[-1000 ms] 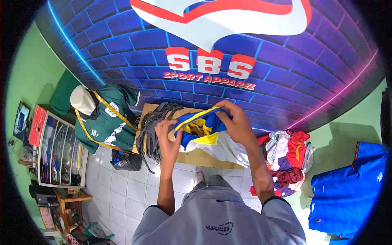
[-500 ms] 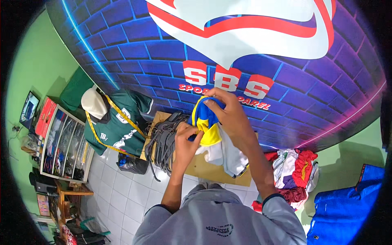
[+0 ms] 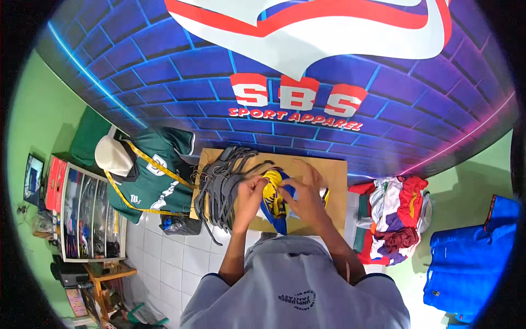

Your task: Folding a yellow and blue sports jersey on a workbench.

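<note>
A blue and yellow jersey (image 3: 274, 196) with dark markings hangs bunched between my hands over a brown table (image 3: 334, 211). My left hand (image 3: 247, 198) is closed on its left edge, thumb and fingers pinching the cloth. On the other side my right hand (image 3: 306, 198) grips the fabric with thumb and forefinger, its upper fingers slightly smeared by motion. A small white and yellow part (image 3: 326, 196) shows past my right hand. Close to my left hand, a pile of grey hangers (image 3: 219, 189) covers the table's left end.
At left stands a mannequin in a green jersey (image 3: 139, 183) with a yellow tape measure (image 3: 159, 164) draped over it. A heap of mixed clothes (image 3: 397, 219) lies right of the table. Blue garments (image 3: 466, 257) hang at far right; a shelf cabinet (image 3: 93, 214) stands far left.
Both hands have come down from in front of the printed wall to just above the table, bringing the jersey. Its white part, hanging in view before, is now mostly hidden.
</note>
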A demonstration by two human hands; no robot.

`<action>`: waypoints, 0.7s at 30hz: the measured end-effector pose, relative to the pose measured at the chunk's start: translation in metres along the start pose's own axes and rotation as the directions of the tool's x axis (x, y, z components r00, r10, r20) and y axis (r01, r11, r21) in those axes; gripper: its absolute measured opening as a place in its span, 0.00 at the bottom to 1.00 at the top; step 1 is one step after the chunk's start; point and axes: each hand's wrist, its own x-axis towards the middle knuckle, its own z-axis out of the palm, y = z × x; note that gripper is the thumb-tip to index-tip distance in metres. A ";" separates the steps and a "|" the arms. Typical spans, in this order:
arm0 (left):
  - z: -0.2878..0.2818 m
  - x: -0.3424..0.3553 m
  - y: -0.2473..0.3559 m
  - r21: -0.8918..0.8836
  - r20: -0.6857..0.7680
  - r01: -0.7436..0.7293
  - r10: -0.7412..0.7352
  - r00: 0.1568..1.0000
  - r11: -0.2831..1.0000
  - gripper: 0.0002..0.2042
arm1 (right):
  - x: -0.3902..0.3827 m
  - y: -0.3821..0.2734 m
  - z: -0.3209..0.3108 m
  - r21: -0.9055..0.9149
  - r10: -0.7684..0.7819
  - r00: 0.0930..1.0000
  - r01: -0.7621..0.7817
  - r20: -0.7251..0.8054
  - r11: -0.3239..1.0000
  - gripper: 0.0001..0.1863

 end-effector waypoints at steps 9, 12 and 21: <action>-0.012 -0.004 0.016 -0.033 0.108 0.076 -0.072 0.992 0.997 0.11 | -0.012 0.007 0.037 -0.186 0.093 0.993 -0.105 -0.070 0.977 0.12; -0.019 -0.006 0.017 -0.073 0.113 0.142 -0.133 0.985 0.987 0.11 | -0.006 0.006 0.036 -0.174 0.040 0.999 -0.043 -0.017 0.984 0.12; -0.032 0.008 0.017 -0.058 -0.021 0.087 -0.088 0.996 0.995 0.11 | -0.002 0.000 0.022 -0.037 -0.016 1.000 0.017 0.020 0.999 0.09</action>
